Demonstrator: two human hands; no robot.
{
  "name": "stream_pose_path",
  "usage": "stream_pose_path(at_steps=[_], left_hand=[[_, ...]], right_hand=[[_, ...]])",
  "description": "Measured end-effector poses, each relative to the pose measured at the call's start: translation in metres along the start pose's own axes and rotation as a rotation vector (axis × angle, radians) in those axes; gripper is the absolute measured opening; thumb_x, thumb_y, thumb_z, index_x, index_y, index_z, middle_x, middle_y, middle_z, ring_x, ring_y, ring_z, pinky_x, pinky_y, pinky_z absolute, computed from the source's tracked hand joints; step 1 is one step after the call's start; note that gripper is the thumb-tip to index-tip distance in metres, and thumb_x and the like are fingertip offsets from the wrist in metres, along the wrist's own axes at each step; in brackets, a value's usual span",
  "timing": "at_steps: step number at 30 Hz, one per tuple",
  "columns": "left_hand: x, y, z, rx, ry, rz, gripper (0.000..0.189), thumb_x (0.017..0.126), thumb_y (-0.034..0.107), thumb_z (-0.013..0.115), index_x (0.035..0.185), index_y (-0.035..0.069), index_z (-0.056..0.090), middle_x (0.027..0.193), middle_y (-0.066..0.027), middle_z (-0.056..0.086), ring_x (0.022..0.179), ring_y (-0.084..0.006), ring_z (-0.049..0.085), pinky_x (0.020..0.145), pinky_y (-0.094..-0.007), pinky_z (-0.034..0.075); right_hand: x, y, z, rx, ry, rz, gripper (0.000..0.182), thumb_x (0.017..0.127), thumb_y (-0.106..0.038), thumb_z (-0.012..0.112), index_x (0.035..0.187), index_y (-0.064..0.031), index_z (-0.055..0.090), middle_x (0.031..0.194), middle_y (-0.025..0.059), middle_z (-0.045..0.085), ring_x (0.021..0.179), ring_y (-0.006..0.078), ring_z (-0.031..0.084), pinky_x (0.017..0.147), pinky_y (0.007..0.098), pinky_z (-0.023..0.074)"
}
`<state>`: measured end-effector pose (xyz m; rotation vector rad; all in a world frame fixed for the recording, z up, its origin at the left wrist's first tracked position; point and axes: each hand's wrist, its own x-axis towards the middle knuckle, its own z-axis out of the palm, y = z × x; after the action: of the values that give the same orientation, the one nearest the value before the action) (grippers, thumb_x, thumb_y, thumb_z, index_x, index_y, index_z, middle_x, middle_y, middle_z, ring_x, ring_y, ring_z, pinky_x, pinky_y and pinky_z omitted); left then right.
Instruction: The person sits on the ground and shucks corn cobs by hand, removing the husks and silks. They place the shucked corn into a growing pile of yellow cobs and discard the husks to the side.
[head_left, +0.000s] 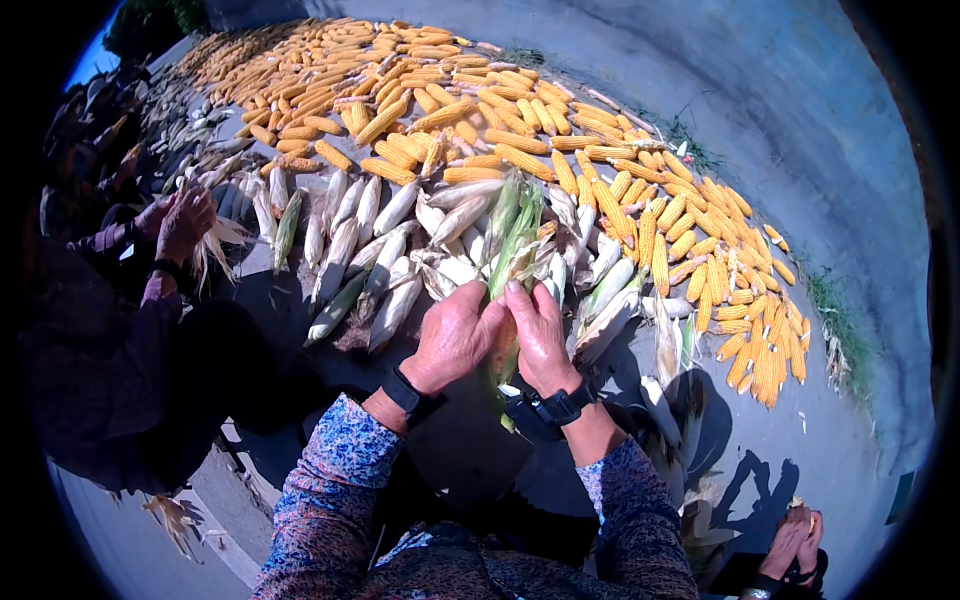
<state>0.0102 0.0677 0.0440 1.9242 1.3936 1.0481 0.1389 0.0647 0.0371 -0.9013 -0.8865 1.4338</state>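
My left hand (459, 334) and my right hand (541, 341) meet in front of me, thumbs close together, around one ear of corn (504, 341). Its green husk (517, 225) is partly parted, and orange-yellow kernels show between my hands. The far tip of the husk is slightly blurred. Just beyond my hands lies a row of ears in pale, dry husks (390, 270), some of them greenish. Behind that row spreads a broad heap of bare yellow corn cobs (517, 142). My fingers on the underside of the ear are hidden.
At the left sits a person in dark clothing, whose hands (180, 225) hold pale husk. Another person's hands (795, 540) show at the lower right, beside standing husked ears (664, 409). Grass tufts (840, 337) grow past the cobs. Loose dry husks (174, 517) lie at the lower left.
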Motion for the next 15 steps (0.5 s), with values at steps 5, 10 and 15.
stream_pose_path(at_steps=[5,10,15], left_hand=[[0.0012,0.0036,-0.0010,0.021,0.007,-0.025,0.030,0.087,0.027,0.053,0.080,-0.002,0.052,0.067,-0.0224,0.053,0.062,-0.0387,0.053,0.056,-0.0416,0.043],[0.0031,0.0005,-0.0002,0.037,0.016,-0.008,0.030,0.088,0.026,0.050,0.078,-0.001,0.051,0.067,-0.0232,0.053,0.063,-0.0410,0.053,0.055,-0.0428,0.042],[0.0033,0.0038,-0.0028,0.028,0.028,0.004,0.028,0.089,0.024,0.048,0.076,-0.001,0.050,0.067,-0.0239,0.052,0.063,-0.0423,0.052,0.055,-0.0435,0.041]], right_hand=[[-0.0008,-0.0025,0.0040,0.010,-0.009,-0.009,0.032,0.094,-0.025,0.052,0.112,0.0004,0.048,0.101,0.0040,0.053,0.091,0.0094,0.049,0.082,0.0252,0.0419],[0.0018,-0.0005,0.0035,-0.047,-0.010,-0.009,0.032,0.093,-0.023,0.053,0.113,0.0005,0.048,0.103,0.0044,0.053,0.092,0.0100,0.049,0.083,0.0251,0.0418],[0.0016,-0.0019,0.0025,0.000,-0.052,0.009,0.030,0.091,-0.018,0.055,0.114,-0.0004,0.047,0.104,0.0040,0.053,0.093,0.0099,0.049,0.084,0.0253,0.0419]])
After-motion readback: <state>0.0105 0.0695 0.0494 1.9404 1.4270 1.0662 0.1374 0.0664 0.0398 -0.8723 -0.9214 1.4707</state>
